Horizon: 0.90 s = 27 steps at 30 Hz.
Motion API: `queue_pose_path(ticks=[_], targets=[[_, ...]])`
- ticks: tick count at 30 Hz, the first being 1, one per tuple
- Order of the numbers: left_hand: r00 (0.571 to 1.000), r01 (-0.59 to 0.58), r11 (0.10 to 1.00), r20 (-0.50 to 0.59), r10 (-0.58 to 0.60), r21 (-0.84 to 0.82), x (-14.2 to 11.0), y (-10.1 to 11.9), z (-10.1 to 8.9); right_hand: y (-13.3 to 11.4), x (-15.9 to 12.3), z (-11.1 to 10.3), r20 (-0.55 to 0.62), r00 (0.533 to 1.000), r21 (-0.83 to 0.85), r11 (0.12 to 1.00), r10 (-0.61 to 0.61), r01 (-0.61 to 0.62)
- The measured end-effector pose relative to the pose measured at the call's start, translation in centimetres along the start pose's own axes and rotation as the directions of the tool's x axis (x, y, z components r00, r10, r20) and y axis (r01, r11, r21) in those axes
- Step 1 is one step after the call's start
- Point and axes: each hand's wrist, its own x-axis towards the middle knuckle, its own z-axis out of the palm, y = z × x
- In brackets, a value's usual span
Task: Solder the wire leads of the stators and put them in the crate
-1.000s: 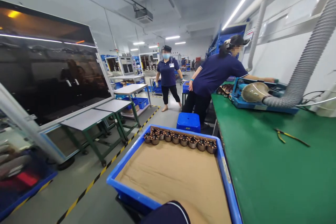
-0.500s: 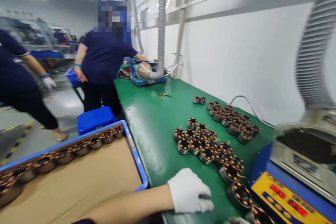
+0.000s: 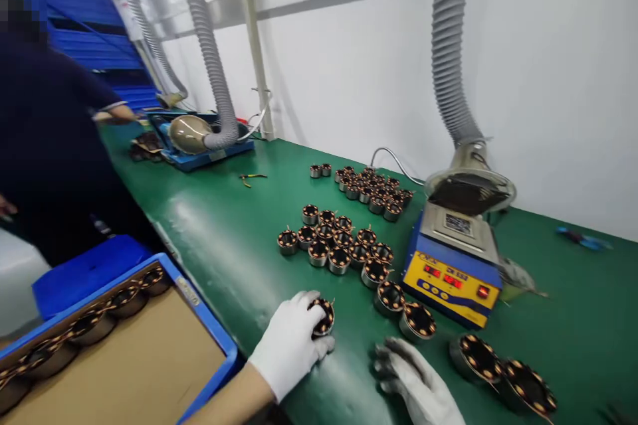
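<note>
My left hand (image 3: 294, 342), in a white glove, is closed around a copper-wound motor stator (image 3: 325, 319) on the green bench, with the thumb at its near side and fingers over its far rim. My right hand (image 3: 411, 375), in a white glove with darkened fingertips, is held over the bench to the right, fingers loosely bent and apart, nothing visible in them. Past both hands stands a cluster of stators (image 3: 339, 259), trailing in a line toward the right hand. Two more stators (image 3: 478, 355) sit right of that hand.
A blue-and-yellow machine (image 3: 451, 279) with red displays stands at the right under a ducted hood (image 3: 471, 179). Another stator group (image 3: 376, 189) lies farther back, near pliers (image 3: 252, 178). At left are a blue-rimmed tray (image 3: 219, 348), a blue stool (image 3: 90, 272) and a co-worker (image 3: 54, 126).
The view has swung right. My left hand has closed on a stator. My right hand, barely visible at the lower edge before, now shows over the bench.
</note>
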Motion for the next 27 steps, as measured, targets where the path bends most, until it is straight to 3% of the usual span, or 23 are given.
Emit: queue_pose_path(ticks=[2, 4, 7, 10, 12, 14, 16, 17, 18, 19, 21, 22, 23, 25, 26, 27], targets=[[0.999, -0.029, 0.989, 0.033, 0.034, -0.145, -1.0, 2.2, 1.0, -0.6, -0.1, 0.6, 0.008, 0.999, -0.038, 0.998, -0.049, 0.049], [0.991, -0.083, 0.918, 0.062, 0.116, -0.388, -1.2, 4.3, 1.4, -1.4, -0.3, 0.8, 0.073, 0.995, -0.112, 0.991, -0.063, 0.071], [0.971, -0.136, 0.702, 0.047, 0.236, -0.699, -0.9, 6.8, 1.4, -2.8, -1.1, 0.4, 0.126, 0.989, -0.237, 0.966, -0.075, 0.103], [0.946, -0.009, 0.449, 0.138, 0.294, -0.894, -0.3, 8.7, 1.3, -4.2, -2.4, -0.6, 0.048, 0.968, -0.332, 0.911, -0.244, 0.246], [0.889, 0.131, 0.315, 0.253, 0.383, -0.940, 0.0, 9.6, 1.7, -5.2, -3.4, -1.5, 0.092, 0.884, -0.417, 0.789, -0.457, 0.451], [0.803, 0.267, 0.243, 0.355, 0.479, -0.932, 0.2, 10.1, 2.1, -6.4, -4.3, -2.7, 0.110, 0.750, -0.468, 0.632, -0.652, 0.618], [0.709, 0.455, 0.145, 0.456, 0.537, -0.878, 0.6, 10.3, 2.2, -7.6, -5.0, -4.2, -0.077, 0.607, -0.441, 0.573, -0.791, 0.691], [0.680, 0.529, 0.095, 0.488, 0.548, -0.844, 1.0, 10.3, 2.1, -7.9, -5.1, -4.8, -0.209, 0.561, -0.406, 0.593, -0.801, 0.695], [0.677, 0.553, 0.067, 0.495, 0.545, -0.830, 1.5, 10.1, 1.8, -8.0, -5.1, -5.4, -0.314, 0.547, -0.353, 0.630, -0.776, 0.692], [0.699, 0.515, 0.076, 0.469, 0.539, -0.854, 2.2, 10.0, 1.4, -7.8, -5.0, -5.7, -0.355, 0.589, -0.294, 0.685, -0.726, 0.667], [0.766, 0.251, 0.208, 0.325, 0.555, -0.945, 4.1, 9.7, 0.4, -6.6, -4.4, -5.7, -0.291, 0.793, -0.136, 0.843, -0.536, 0.520], [0.771, 0.072, 0.292, 0.239, 0.590, -0.954, 5.2, 9.6, 0.0, -5.7, -3.9, -5.4, -0.204, 0.893, -0.034, 0.914, -0.402, 0.404], [0.740, -0.079, 0.353, 0.182, 0.647, -0.932, 6.3, 9.6, -0.4, -4.7, -3.4, -4.9, -0.085, 0.958, 0.086, 0.956, -0.274, 0.281], [0.640, -0.199, 0.392, 0.183, 0.746, -0.898, 8.1, 9.7, -0.4, -2.8, -2.5, -3.8, 0.142, 0.983, 0.278, 0.958, -0.115, 0.072], [0.624, -0.187, 0.394, 0.201, 0.755, -0.900, 8.6, 9.8, -0.2, -2.0, -2.0, -3.3, 0.212, 0.974, 0.362, 0.932, -0.084, 0.002], [0.650, -0.161, 0.396, 0.205, 0.732, -0.904, 8.9, 9.9, 0.2, -1.4, -1.6, -3.0, 0.245, 0.967, 0.436, 0.899, -0.068, -0.047]])
